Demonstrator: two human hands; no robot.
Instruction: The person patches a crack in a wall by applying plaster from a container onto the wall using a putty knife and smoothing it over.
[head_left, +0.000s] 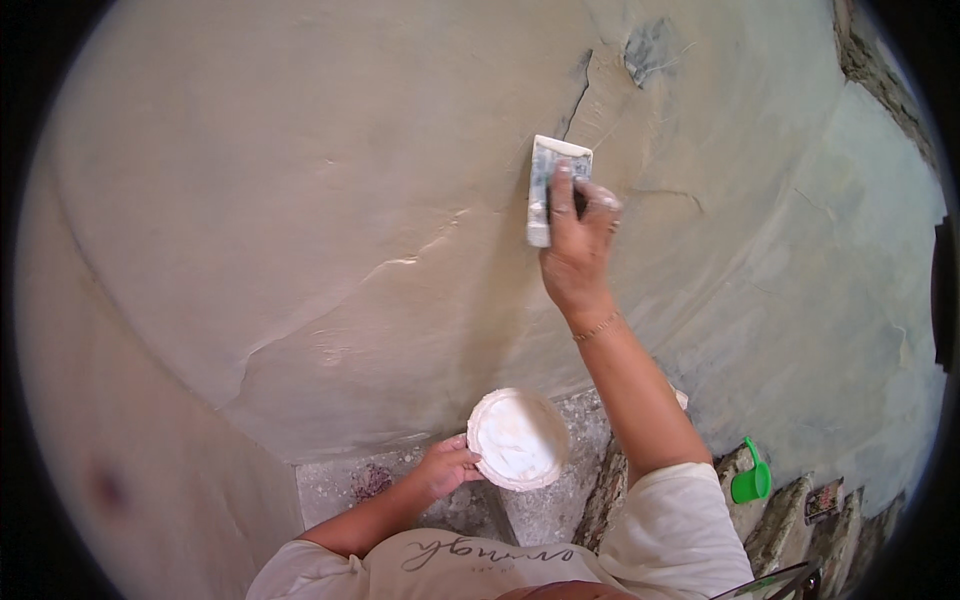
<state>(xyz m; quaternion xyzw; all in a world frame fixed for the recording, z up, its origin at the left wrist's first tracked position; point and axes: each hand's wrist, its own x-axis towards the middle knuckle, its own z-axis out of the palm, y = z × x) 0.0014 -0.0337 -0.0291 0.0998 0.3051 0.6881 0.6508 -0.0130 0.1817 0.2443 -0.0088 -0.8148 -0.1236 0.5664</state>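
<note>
My right hand (580, 235) is wrapped round a flat plastering trowel (541, 190) and holds it against the wall (330, 220). White filler lies along the trowel's upper edge. Just above it, a dark crack (577, 95) runs up the wall, with a grey bare patch (648, 50) to its upper right. Low in front of me, my left hand (448, 467) grips the rim of a round white tub (518, 440). Pale paste coats the tub's inside and rim. Some of the left fingers are hidden beneath it.
Raised filler streaks (405, 260) cross the wall left of the trowel. Below the tub lies a rough grey ledge (555, 470). To the lower right, a green measuring cup (751, 484) and a small container (824, 501) sit on worn steps (780, 525).
</note>
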